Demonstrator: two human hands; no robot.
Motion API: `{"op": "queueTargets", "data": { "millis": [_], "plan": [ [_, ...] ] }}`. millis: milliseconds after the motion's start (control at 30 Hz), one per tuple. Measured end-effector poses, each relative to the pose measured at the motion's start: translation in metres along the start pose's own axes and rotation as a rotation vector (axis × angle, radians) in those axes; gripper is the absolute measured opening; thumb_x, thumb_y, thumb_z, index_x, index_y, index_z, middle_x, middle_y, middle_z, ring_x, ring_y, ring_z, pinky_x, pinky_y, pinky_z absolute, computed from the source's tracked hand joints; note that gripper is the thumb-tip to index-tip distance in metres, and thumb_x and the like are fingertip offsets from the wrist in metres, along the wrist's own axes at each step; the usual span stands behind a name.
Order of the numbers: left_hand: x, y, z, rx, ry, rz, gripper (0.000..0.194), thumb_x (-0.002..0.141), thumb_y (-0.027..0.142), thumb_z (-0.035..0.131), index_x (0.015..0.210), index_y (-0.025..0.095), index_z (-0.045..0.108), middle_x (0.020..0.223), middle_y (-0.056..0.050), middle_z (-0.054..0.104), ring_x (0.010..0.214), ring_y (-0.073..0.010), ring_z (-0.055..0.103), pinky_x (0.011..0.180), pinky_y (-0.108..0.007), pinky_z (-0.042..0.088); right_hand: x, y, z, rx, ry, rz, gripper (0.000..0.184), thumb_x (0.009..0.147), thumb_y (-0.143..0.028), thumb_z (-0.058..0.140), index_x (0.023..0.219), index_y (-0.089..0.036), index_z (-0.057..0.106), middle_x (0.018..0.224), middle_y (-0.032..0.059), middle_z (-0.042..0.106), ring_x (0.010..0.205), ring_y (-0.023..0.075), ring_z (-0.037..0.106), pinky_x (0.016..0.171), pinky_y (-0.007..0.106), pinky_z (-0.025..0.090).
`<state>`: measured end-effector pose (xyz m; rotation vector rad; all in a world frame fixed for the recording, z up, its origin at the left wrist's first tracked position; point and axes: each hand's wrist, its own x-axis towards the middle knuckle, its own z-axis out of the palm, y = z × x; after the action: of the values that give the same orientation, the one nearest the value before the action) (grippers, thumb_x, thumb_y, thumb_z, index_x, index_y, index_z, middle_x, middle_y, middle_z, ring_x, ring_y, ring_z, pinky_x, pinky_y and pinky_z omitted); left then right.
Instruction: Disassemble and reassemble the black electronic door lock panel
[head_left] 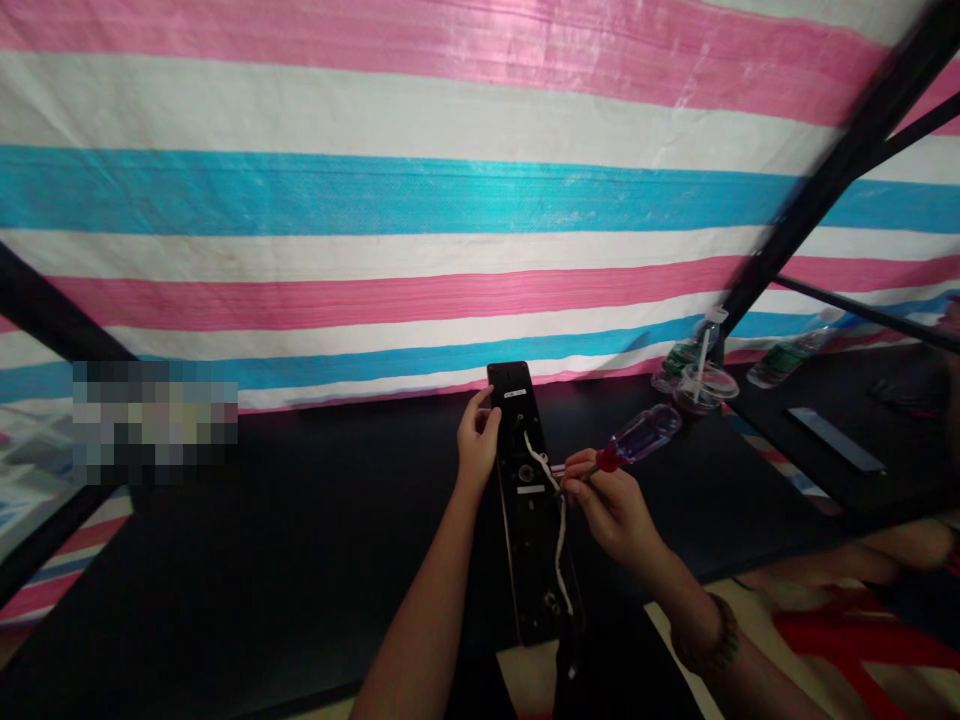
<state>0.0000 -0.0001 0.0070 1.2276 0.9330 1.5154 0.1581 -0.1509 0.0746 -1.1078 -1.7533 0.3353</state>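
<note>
Black panel (529, 530) lies lengthwise from the middle of the frame to its lower centre, and I have both grips on or beside it. With my right hand (615, 510) I'm pinching the thin shaft of a screwdriver (646, 433) between thumb and fingers; its clear purplish handle and red collar slant toward the upper right, over the desk (300, 530). White cable (562, 545) passes right at those fingertips, though I can't tell from here whether they touch it, and it trails past the panel's lower end. My left hand (478, 440) has its thumb and forefinger spread against the panel's upper left edge; its other fingers are partly hidden. Two pale labels show on the dark face, with a round fitting between them. I see a beaded bracelet (726, 640) on the right wrist. Farther out, right of centre, a clear cup (709, 385) with a straw stands just beside a bottle (694, 350), and another bottle (791, 355) tilts on the next surface, near a flat grey bar (836, 440). Another person's arm (862, 560) reaches in at lower right, above something red (870, 640). Striped sheeting (450, 200) fills the upper frame, and a pixelated patch hides the left side.
</note>
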Motion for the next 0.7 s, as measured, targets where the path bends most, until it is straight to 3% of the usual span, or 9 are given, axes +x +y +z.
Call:
{"op": "queueTargets", "data": {
  "millis": [367,700],
  "plan": [
    [-0.001,0.003,0.001,-0.012,-0.011,0.0,0.047,0.083,0.036,0.063,0.127,0.021,0.06,0.08,0.0,0.064,0.068,-0.0128,0.059,0.062,-0.023,0.047,-0.041,-0.019,-0.017,0.005,-0.174,0.03,0.016,0.098,-0.021,0.05,0.088,-0.02,0.062,0.088,0.0058,0.066,0.083,0.0161,0.064,0.074,0.027,0.051],
    [0.001,0.001,0.001,-0.006,-0.01,-0.004,0.047,0.083,0.036,0.063,0.128,0.022,0.06,0.082,-0.001,0.065,0.066,-0.0122,0.059,0.059,-0.022,0.047,-0.058,-0.021,-0.014,-0.04,-0.02,0.026,0.015,0.097,-0.021,0.048,0.094,-0.021,0.062,0.092,0.0064,0.064,0.084,0.0172,0.065,0.075,0.029,0.054]
  ]
}}
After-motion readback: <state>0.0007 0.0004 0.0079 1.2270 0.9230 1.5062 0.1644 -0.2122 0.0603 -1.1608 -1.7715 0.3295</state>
